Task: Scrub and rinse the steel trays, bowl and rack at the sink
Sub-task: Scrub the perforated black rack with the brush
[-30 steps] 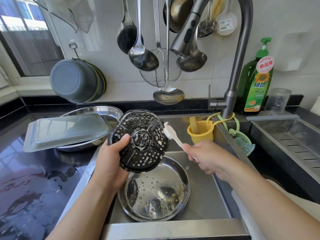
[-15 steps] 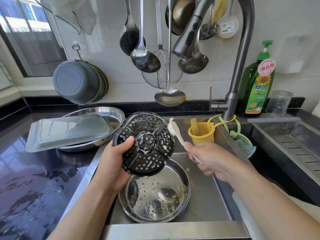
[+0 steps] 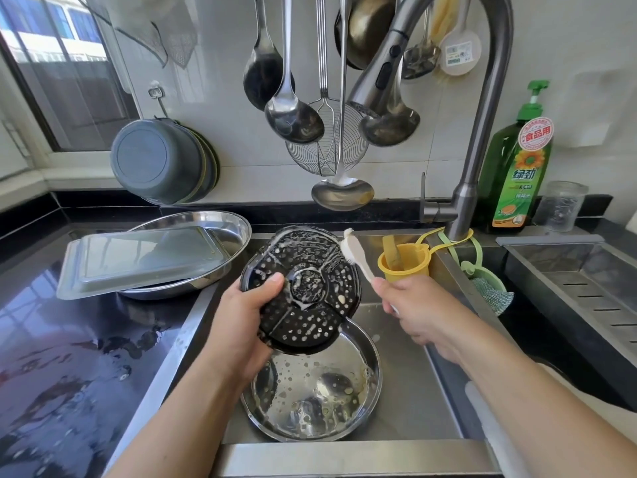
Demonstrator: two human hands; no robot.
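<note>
1. Currently the rack (image 3: 303, 288), a black perforated disc streaked with suds, is held tilted over the sink (image 3: 406, 401). The left hand (image 3: 241, 326) grips its left edge, thumb on the face and the other fingers hidden behind. Risk: soapy surface and an edge-only grip, so it could slip and drop onto the round steel tray (image 3: 310, 398) directly below.
2. The right hand (image 3: 417, 308) is wrapped around the handle of a white brush (image 3: 355, 251), whose bristle head touches the rack's upper right rim. Risk: pushing hard at the rim, far from the gripped edge, levers the rack and could twist it out of the left hand.
3. That tray sits on the sink floor with foam and droplets in it. Runoff from the rack lands in it, so it likely needs another rinse.
4. The faucet (image 3: 482, 98) shows no water running. Suds could dry on if the rinse is delayed.
5. A rectangular tray (image 3: 138, 260) lies upside down across the steel bowl (image 3: 238, 229) on the wet tabletop (image 3: 69, 357), left of the sink and overhanging the bowl. An elbow bump could slide it off.
</note>
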